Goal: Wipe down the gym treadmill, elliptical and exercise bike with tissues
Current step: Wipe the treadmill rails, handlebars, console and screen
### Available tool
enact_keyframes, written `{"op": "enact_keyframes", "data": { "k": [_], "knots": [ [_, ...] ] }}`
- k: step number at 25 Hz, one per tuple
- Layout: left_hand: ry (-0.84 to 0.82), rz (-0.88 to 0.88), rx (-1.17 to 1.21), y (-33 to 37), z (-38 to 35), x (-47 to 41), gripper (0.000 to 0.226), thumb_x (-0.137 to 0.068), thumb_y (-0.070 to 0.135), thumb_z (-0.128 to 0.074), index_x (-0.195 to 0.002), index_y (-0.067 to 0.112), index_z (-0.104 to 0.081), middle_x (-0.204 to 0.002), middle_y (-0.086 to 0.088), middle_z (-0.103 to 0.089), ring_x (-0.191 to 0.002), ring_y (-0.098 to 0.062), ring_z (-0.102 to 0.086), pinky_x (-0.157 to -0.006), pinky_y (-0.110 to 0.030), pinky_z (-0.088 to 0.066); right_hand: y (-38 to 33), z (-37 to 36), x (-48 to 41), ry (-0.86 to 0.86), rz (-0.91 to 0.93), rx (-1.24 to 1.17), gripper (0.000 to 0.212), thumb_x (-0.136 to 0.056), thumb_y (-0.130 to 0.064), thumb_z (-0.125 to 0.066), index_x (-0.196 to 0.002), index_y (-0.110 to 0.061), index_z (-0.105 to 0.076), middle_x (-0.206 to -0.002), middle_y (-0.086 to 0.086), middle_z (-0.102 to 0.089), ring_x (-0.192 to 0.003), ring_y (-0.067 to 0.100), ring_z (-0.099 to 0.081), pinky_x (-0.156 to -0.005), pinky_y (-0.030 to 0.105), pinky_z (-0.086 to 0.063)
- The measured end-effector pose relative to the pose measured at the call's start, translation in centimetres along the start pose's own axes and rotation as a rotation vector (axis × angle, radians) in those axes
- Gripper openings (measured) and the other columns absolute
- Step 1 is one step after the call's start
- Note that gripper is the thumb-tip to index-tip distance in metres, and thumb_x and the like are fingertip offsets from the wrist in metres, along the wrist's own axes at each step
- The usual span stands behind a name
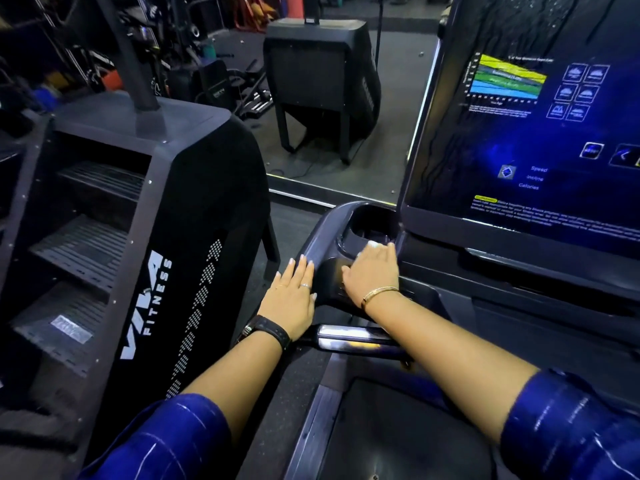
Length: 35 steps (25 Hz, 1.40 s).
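A black stair machine (156, 237) crowds nine o'clock, the lit treadmill (519, 271) stands at three on grey gym floor (391, 109), and left hand (291, 299) and right hand (372, 271) press its console corner, fingers straight, together.

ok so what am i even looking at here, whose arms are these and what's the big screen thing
This is one picture from a camera worn on a person's head, looking forward and down, so both arms are the wearer's own. The big lit screen belongs to a treadmill, a gym running machine. Both hands are at one corner of it: the left hand, with a watch on the wrist, lies flat with straight fingers on the dark handrail, and the right hand, with a bracelet, rests beside the cup holder. A bit of white shows at its fingertips, perhaps a tissue; too blurred to tell. The black stepped machine on the left is separate gym equipment.
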State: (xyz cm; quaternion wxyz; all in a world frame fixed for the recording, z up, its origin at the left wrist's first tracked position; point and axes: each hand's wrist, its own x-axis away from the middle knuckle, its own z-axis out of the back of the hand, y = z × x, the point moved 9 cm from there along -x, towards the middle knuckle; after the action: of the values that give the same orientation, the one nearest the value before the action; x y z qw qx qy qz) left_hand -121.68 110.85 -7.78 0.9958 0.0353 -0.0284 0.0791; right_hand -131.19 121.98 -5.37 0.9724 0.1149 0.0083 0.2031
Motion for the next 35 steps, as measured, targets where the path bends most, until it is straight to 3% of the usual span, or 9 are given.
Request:
{"op": "enact_keyframes", "data": {
  "k": [5,7,10,14,18,23,26,30,35],
  "knots": [
    [-0.017,-0.006,0.020,0.7,0.2,-2.2,0.062,-0.105,0.035,-0.028,-0.156,0.008,-0.005,-0.164,-0.008,-0.001,-0.151,-0.026,0.002,-0.121,-0.041,-0.011,0.4,0.2,-0.5,-0.069,0.130,0.007,0.038,-0.101,-0.031,-0.041,-0.127,-0.007,-0.055,-0.127,0.013,-0.055,-0.120,0.033,-0.048,-0.106,0.044,-0.033],
    [-0.017,0.002,0.021,1.0,0.4,-3.1,0.063,-0.105,0.037,-0.026,-0.156,0.009,-0.003,-0.164,-0.008,0.000,-0.151,-0.025,0.003,-0.122,-0.041,-0.010,-1.0,1.2,-1.4,-0.007,0.268,-0.262,0.035,-0.099,-0.021,-0.044,-0.132,-0.007,-0.046,-0.135,0.012,-0.045,-0.119,0.032,-0.047,-0.100,0.039,-0.035],
    [-0.012,0.006,0.020,1.3,0.6,-4.2,0.063,-0.105,0.038,-0.026,-0.156,0.009,-0.004,-0.164,-0.008,-0.001,-0.151,-0.025,0.002,-0.122,-0.041,-0.011,-0.7,1.1,-0.5,-0.005,0.460,-0.202,0.048,-0.096,-0.004,-0.033,-0.144,-0.005,-0.028,-0.149,0.012,-0.030,-0.131,0.031,-0.038,-0.107,0.036,-0.026],
    [-0.010,-0.004,0.001,1.7,0.5,-6.5,0.062,-0.105,0.038,-0.026,-0.156,0.010,-0.005,-0.165,-0.007,-0.002,-0.151,-0.025,0.001,-0.122,-0.042,-0.013,4.0,1.3,1.4,0.161,0.540,0.124,0.054,-0.084,-0.006,-0.023,-0.121,0.003,-0.063,-0.121,0.017,-0.063,-0.111,0.031,-0.061,-0.107,0.040,-0.037],
    [-0.027,-0.001,0.015,2.1,0.7,-9.6,0.063,-0.105,0.043,-0.021,-0.156,0.010,-0.005,-0.165,-0.007,-0.002,-0.151,-0.024,0.002,-0.122,-0.043,-0.011,7.9,-0.2,1.8,0.185,0.588,0.340,0.059,-0.095,-0.009,-0.005,-0.132,-0.003,-0.051,-0.137,0.013,-0.055,-0.129,0.026,-0.051,-0.117,0.045,-0.008],
    [-0.041,0.005,0.085,2.1,0.7,-11.4,0.060,-0.106,0.042,-0.018,-0.157,0.012,-0.005,-0.165,-0.004,0.000,-0.151,-0.022,0.004,-0.122,-0.043,-0.009,6.2,-1.3,2.9,-0.029,0.667,0.333,0.062,-0.083,-0.026,-0.026,-0.126,0.000,-0.060,-0.132,0.013,-0.059,-0.127,0.025,-0.053,-0.120,0.042,0.004],
    [-0.042,0.008,0.102,2.2,0.6,-11.8,0.059,-0.106,0.041,-0.018,-0.157,0.014,-0.006,-0.165,-0.003,0.000,-0.151,-0.021,0.004,-0.122,-0.042,-0.008,4.3,-1.1,1.4,0.013,0.529,0.235,0.066,-0.099,-0.036,-0.023,-0.149,0.007,-0.018,-0.154,0.025,-0.025,-0.145,0.033,-0.020,-0.116,0.043,0.017],
    [-0.029,0.019,0.102,2.0,0.7,-12.3,0.058,-0.107,0.040,-0.018,-0.156,0.014,-0.006,-0.165,-0.003,-0.002,-0.151,-0.021,0.003,-0.122,-0.042,-0.009,0.4,-0.3,-0.9,-0.140,0.463,-0.099,0.074,-0.095,-0.024,-0.047,-0.151,0.001,-0.005,-0.158,0.020,-0.011,-0.146,0.032,-0.010,-0.119,0.042,-0.009],
    [-0.026,0.010,0.114,1.9,0.9,-12.9,0.057,-0.107,0.037,-0.018,-0.156,0.013,-0.007,-0.165,-0.003,-0.002,-0.151,-0.022,0.003,-0.122,-0.043,-0.011,0.5,1.0,-0.3,-0.138,0.484,-0.194,0.045,-0.097,-0.001,-0.036,-0.141,-0.007,-0.031,-0.143,0.012,-0.039,-0.125,0.032,-0.051,-0.088,0.044,-0.050]
  ]
}}
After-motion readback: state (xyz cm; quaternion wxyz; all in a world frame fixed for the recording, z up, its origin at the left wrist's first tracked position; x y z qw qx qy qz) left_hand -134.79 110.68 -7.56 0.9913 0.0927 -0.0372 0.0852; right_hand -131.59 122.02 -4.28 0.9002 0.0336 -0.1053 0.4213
